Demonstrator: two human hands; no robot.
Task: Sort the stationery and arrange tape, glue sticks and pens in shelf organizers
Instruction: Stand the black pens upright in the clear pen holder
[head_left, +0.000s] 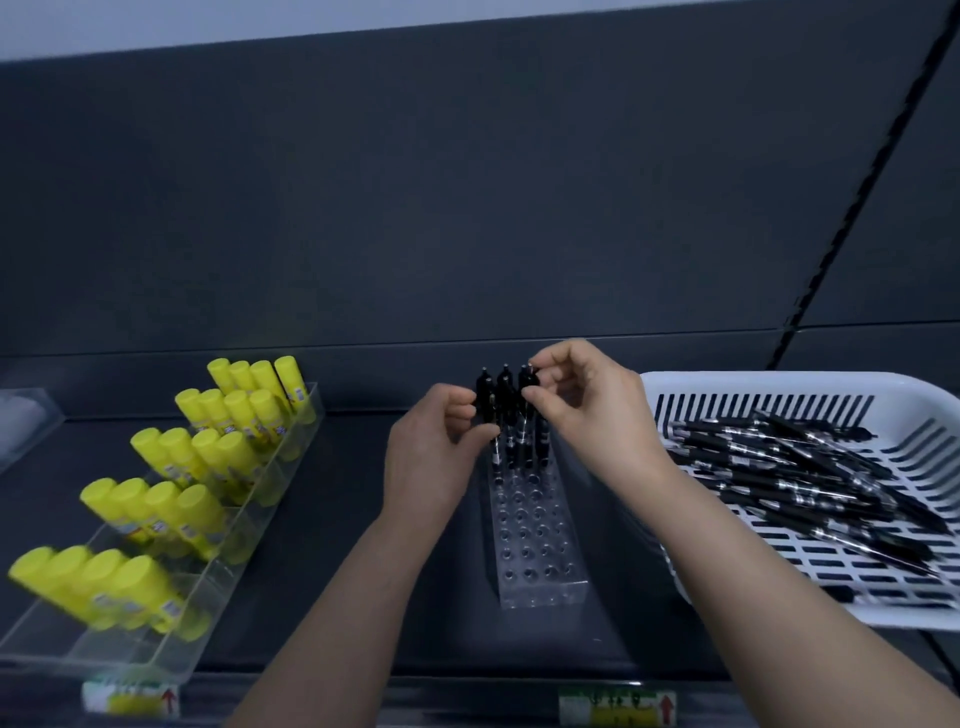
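Two paper labels with red arrows, one at the left (130, 699) and one at the right (618, 706), sit on the front edge of the dark shelf (322, 519), and both bare forearms reach over it. A clear pen holder (540, 551) drilled with rows of holes stands on the shelf between the arms. Its near rows are unfilled, and the upright pens (506, 410), black with silver bands, stand in its far rows.

The left hand (434, 457) is curled, its thumb and fingers (467, 408) pinching one of these pens on the left side of the cluster. The right hand (587, 410) pinches the top of a pen on the right side between thumb and forefinger, with the other fingers bent.

Just right of the holder, a white slotted basket (779, 387) holds a loose heap of black pens (805, 483). To the left, yellow glue sticks (208, 457) stand in rows of four in a clear stepped organizer (156, 660). A second clear tray (26, 415) is at the far left, blurred.
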